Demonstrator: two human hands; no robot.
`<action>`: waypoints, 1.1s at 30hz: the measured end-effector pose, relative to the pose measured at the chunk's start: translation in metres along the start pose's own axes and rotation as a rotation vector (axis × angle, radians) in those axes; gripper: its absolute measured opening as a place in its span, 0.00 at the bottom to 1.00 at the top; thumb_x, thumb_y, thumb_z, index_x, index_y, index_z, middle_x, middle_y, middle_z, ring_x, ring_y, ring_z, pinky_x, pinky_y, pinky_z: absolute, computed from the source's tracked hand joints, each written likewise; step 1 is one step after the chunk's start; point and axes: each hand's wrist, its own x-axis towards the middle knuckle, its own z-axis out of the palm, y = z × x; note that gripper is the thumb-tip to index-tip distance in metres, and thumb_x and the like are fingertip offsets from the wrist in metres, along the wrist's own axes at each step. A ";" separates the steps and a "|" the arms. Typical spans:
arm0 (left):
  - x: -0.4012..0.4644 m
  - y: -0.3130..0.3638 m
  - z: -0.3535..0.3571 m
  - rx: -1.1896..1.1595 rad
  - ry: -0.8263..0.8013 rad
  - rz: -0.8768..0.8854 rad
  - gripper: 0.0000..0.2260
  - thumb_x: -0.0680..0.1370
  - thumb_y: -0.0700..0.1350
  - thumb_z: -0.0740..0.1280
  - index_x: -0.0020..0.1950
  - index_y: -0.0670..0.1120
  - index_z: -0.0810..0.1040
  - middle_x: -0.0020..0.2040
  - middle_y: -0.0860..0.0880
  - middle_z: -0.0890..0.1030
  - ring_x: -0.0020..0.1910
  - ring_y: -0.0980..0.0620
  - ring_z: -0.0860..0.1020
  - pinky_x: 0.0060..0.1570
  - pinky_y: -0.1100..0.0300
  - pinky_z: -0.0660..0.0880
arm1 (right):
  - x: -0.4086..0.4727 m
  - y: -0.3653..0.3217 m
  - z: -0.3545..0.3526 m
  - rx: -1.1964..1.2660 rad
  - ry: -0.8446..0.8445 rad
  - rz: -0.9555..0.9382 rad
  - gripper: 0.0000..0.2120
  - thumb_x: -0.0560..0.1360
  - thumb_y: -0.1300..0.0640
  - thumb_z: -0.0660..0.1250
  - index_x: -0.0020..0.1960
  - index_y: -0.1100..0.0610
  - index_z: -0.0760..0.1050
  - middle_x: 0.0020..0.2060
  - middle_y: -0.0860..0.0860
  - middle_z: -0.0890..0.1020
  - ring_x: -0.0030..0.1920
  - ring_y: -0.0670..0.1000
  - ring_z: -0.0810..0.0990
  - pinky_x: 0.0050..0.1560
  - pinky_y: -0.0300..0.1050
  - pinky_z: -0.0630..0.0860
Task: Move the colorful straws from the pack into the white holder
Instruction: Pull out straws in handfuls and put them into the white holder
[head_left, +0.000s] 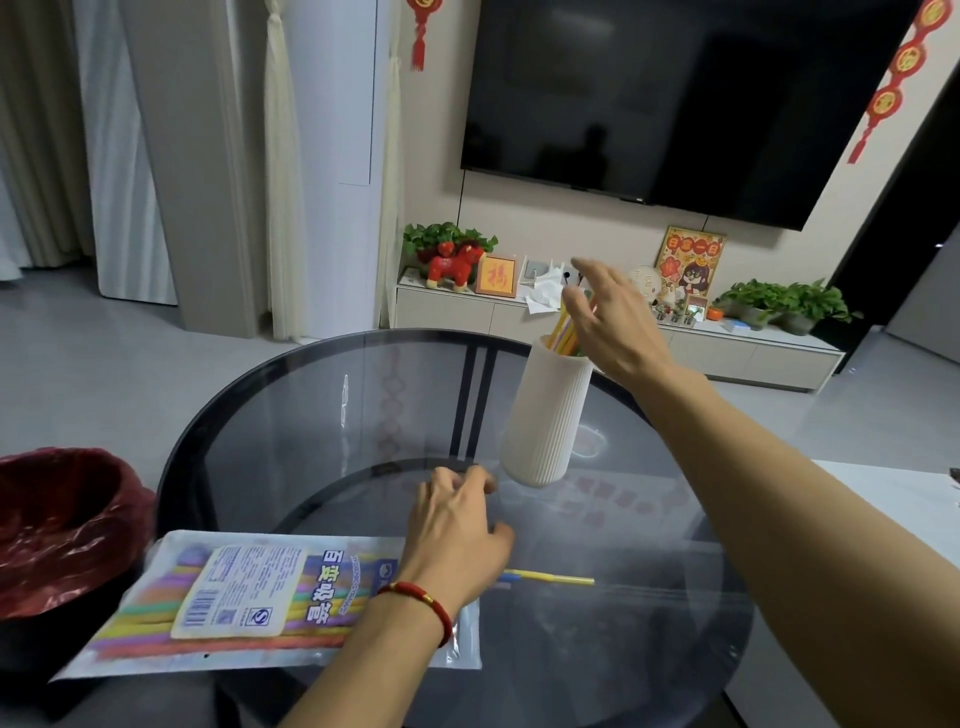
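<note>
Both forearms are bare, with no sleeve in view on either one. The left hand (457, 525) has a red cord bracelet (421, 603) around its wrist, strung with rounded red segments and one small gold bead. The right hand (613, 322) and its wrist carry nothing: no ring, watch or band shows there.

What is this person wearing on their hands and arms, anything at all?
Very little. Both forearms are bare as far as the picture shows, with no sleeves and no gloves. The left hand has a thin red cord bracelet with a small gold bead round its wrist. The right hand shows no ring, watch or band on the side we see.
</note>
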 end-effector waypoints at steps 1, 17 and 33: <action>-0.001 -0.001 0.000 0.004 -0.003 0.009 0.17 0.77 0.48 0.65 0.65 0.52 0.70 0.62 0.48 0.68 0.65 0.47 0.66 0.64 0.54 0.70 | -0.002 -0.002 -0.004 0.022 0.072 -0.015 0.22 0.86 0.51 0.56 0.77 0.59 0.70 0.77 0.58 0.73 0.76 0.58 0.69 0.75 0.55 0.64; -0.025 -0.065 -0.035 0.599 -0.540 0.103 0.66 0.55 0.71 0.72 0.72 0.61 0.23 0.81 0.47 0.45 0.80 0.47 0.40 0.72 0.32 0.33 | -0.212 0.033 0.065 -0.170 -0.610 -0.131 0.25 0.75 0.32 0.58 0.65 0.45 0.71 0.58 0.45 0.76 0.55 0.49 0.76 0.53 0.50 0.78; -0.027 -0.033 -0.034 0.633 -0.271 0.372 0.50 0.59 0.60 0.72 0.76 0.56 0.51 0.62 0.54 0.61 0.60 0.50 0.64 0.63 0.46 0.67 | -0.217 0.025 0.086 0.499 -0.308 0.221 0.05 0.84 0.55 0.65 0.52 0.51 0.80 0.41 0.45 0.83 0.41 0.44 0.82 0.38 0.36 0.78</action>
